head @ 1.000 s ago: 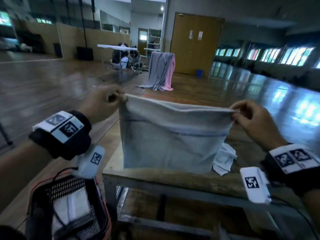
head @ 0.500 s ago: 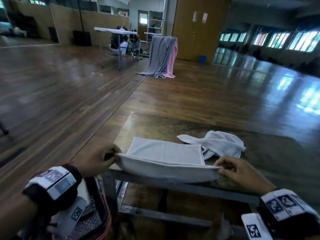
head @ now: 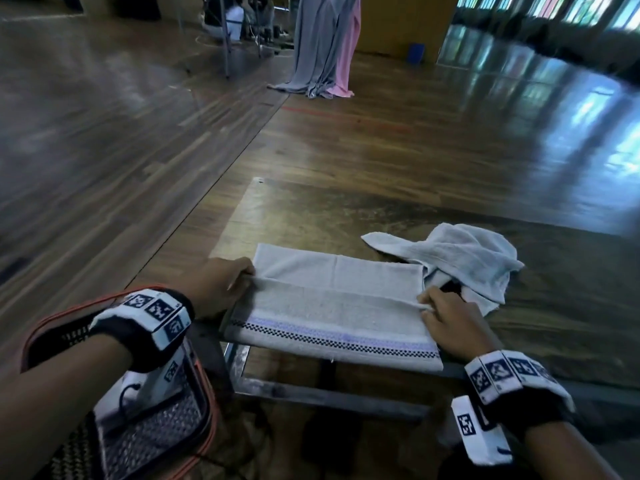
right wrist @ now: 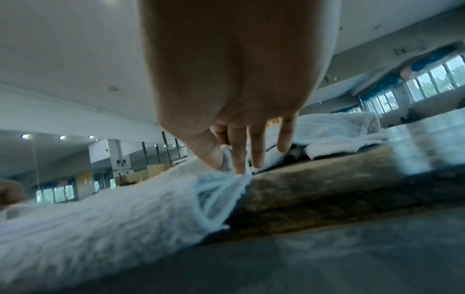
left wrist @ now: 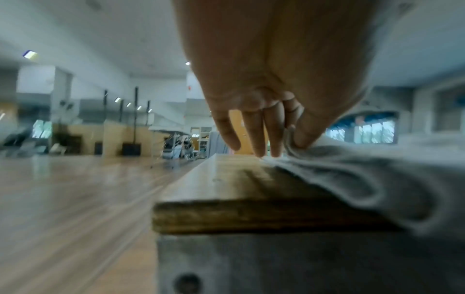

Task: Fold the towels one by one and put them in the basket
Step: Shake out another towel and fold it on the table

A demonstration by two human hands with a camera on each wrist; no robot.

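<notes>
A pale grey towel (head: 332,313) with a checkered and lilac stripe lies partly folded at the near edge of the wooden table (head: 346,216). My left hand (head: 221,289) pinches the left end of its upper fold between thumb and fingers (left wrist: 299,137). At the other end, my right hand (head: 446,317) pinches the towel's corner (right wrist: 226,159). A second, crumpled white towel (head: 460,258) sits just behind my right hand. The black mesh basket (head: 156,434) with an orange rim stands on the floor at lower left, partly hidden by my left forearm.
Across the wooden floor, grey and pink cloths (head: 325,46) hang over a stand. Beside them stands a white table (head: 225,32) with gear underneath. The table's metal frame (head: 311,393) shows below the towel's hanging edge.
A second ago both hands held the towel up in the air. They lowered it onto the table's near edge and now hold a fold across it, stripe facing up.
</notes>
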